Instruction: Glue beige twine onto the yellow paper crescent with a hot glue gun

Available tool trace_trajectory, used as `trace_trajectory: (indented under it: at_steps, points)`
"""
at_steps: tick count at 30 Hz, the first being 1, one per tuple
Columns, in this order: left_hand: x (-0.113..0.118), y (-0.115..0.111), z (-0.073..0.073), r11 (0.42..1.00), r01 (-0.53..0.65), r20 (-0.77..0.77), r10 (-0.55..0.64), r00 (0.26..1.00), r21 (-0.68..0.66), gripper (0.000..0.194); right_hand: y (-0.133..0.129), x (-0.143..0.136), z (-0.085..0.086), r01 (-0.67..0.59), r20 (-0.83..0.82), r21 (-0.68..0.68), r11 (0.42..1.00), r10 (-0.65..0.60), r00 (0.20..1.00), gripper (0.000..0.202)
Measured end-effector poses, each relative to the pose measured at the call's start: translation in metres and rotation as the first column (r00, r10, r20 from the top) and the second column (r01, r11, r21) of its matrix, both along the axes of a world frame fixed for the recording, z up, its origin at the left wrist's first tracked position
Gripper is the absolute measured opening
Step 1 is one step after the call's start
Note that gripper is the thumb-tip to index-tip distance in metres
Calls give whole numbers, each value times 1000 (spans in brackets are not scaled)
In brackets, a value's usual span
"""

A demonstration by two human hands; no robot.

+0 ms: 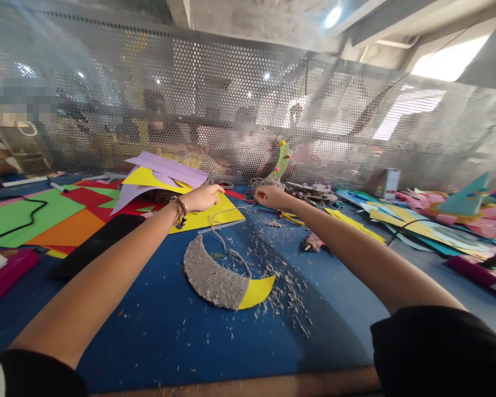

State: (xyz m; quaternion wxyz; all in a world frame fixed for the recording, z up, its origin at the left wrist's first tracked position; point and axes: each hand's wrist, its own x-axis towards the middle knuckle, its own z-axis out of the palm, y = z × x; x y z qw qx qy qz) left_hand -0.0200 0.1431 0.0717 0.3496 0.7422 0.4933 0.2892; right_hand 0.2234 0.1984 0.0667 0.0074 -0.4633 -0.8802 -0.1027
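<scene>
On the blue tabletop in front of me lies a crescent moon (215,275), mostly wrapped in grey yarn, with its right tip bare yellow. A loose strand of grey yarn (237,257) runs from it up and across toward my right hand (270,197). That hand is closed in a curl on the yarn, beside a tangled grey heap. My left hand (202,198), with a beaded bracelet, is over the yellow sheet (227,216), fingers reaching forward; I see nothing in them. Its fingertips are partly hidden.
Grey fluff (291,292) is scattered right of the crescent. Coloured paper (62,215) and a dark flat object (99,242) lie left. A green decorated crescent (281,161) stands behind, before a perforated metal screen (215,82). More paper (409,223) and a teal cone (465,196) sit right.
</scene>
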Motion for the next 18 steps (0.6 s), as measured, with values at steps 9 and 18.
trace_trajectory:
  at_steps: [9,18]
  points:
    - [46,-15,-17,958,119,636,76,768,-259,27,-86,-52,29,-238,-232,157,959,270,934,9]
    - [61,-25,-15,929,156,841,220,495,-335,29,-91,-72,14,-165,-203,297,941,231,952,10]
